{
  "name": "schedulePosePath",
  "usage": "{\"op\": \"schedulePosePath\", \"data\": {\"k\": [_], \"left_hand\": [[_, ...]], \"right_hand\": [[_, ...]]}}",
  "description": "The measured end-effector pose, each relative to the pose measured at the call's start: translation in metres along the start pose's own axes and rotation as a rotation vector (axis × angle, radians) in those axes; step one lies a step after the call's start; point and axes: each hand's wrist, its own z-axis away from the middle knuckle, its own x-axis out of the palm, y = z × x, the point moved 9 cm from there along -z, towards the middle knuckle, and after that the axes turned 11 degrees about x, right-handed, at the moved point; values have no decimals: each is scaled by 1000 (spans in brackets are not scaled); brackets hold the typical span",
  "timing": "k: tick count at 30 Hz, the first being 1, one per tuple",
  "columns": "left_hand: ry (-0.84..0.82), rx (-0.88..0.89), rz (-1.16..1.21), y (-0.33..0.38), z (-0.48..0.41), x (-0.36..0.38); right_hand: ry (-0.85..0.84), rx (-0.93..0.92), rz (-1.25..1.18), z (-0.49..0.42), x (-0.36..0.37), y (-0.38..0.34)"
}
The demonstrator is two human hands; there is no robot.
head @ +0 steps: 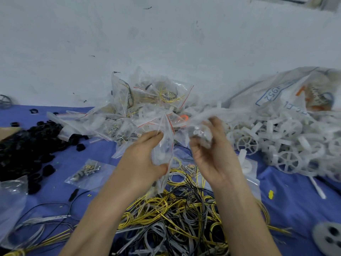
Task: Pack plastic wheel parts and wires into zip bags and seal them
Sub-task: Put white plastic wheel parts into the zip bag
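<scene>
My left hand [145, 156] grips a clear zip bag [165, 145] with a red seal line, held upright above the wires. My right hand [208, 150] is curled round a blurred bundle of white plastic parts [201, 134] just right of the bag's mouth. A tangle of yellow, grey and black wires [175, 215] lies under both forearms. A heap of white plastic wheels [276, 143] spreads out to the right. Filled zip bags [147, 104] are piled against the wall behind my hands.
Black rubber tyres [27, 145] are heaped at the left on the blue cloth [295, 204]. A small bag of screws [86, 172] lies left of my left arm. A large printed sack [295, 93] sits at the back right. A grey disc [330, 237] lies bottom right.
</scene>
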Motion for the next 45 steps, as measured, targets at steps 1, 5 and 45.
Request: {"op": "schedulePosePath", "data": {"k": [1, 5, 45], "left_hand": [[15, 19, 17, 2, 0, -1], [50, 85, 172, 5, 1, -5], [114, 101, 220, 5, 3, -17]], "right_hand": [[-65, 41, 93, 3, 11, 7], [29, 22, 755, 6, 12, 21], [1053, 266, 1610, 0, -236, -85]]}}
